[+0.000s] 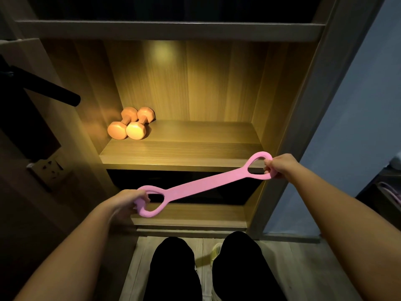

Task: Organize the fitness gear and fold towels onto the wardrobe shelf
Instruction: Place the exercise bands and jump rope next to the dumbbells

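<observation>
A pink resistance band point(201, 184) with a loop at each end stretches diagonally in front of the wardrobe. My left hand point(128, 203) grips its lower left loop. My right hand point(280, 166) grips the upper right loop, close to the shelf's front edge. Two orange dumbbells point(131, 126) lie side by side at the back left of the lit wooden wardrobe shelf point(195, 148). No towel shows on the shelf.
A higher shelf point(169, 29) runs above, and a dark compartment point(186, 185) sits below the lit one. A black bar point(47, 88) juts out at the left above a wall socket point(51, 168). Pale fabric point(390, 192) lies at the far right. My legs stand on the floor below.
</observation>
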### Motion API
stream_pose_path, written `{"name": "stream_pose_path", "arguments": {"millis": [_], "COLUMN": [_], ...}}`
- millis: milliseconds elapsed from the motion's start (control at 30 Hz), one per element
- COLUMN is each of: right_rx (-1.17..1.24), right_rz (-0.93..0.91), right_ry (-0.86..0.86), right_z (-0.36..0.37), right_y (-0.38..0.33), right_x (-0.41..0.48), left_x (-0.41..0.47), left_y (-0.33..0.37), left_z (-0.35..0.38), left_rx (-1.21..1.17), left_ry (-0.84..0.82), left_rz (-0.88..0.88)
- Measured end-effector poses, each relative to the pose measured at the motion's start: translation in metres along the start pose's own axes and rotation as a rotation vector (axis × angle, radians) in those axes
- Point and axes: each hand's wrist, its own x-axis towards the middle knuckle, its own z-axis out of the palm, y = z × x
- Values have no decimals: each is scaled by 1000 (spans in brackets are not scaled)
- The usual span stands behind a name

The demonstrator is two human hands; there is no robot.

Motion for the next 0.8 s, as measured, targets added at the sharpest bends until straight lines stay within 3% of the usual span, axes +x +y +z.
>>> {"name": "stream_pose_path", "arguments": {"millis": [133, 500, 800], "right_rx": [41, 92, 115], "right_rz": [37, 57, 46], "right_ry": [-19, -31, -40], "right_z": [-2, 3, 2], "right_y": [4, 8, 17], "right_x": [-1, -3, -3], "left_x": [-3, -1, -4], "left_y": [-1, 1, 10], "left_z": [6, 11, 15], "left_rx": [-304, -315, -259], "left_ry": [57, 231, 220], "left_rz": [-27, 35, 21]}}
